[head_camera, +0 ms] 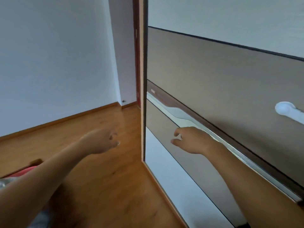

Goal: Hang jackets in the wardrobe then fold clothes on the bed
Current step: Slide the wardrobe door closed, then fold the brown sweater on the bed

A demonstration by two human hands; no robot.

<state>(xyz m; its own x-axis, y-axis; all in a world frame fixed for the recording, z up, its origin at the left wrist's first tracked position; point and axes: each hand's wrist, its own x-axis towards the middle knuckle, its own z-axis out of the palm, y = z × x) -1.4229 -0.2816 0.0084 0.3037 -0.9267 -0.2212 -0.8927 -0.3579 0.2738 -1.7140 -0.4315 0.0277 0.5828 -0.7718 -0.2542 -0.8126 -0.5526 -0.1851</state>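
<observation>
Two hands reach fwd, both bare-armed. Left hand (102,142) hangs over the wood floor (107,186), fingers loosely curled under, holding nothing. Right hand (192,140) is out in front of the wardrobe door (213,71), thumb and fingers a little apart and lightly bent, also holding nothing; it sits just below the silver handle strip (177,115), over the lower brown panel. Can't tell if fingertips touch the panel. Frame is blurred.

Wardrobe fills the right side: door has brown panels in the middle w/ pale grey ones above and below, dark lines between, and it looks closed on this side. White knob (284,109) shows at far right on the brown panel.

Red fabric (24,171) and a grey patterned piece (6,182) lie at the bottom-left edge, partly behind the left forearm, next to a brown wooden corner (37,162); can't tell what garments they are.

White wall (57,63) at left, wood skirting (65,120) along its base, red-brown door frame (136,63) in the far corner beside the wardrobe edge.
</observation>
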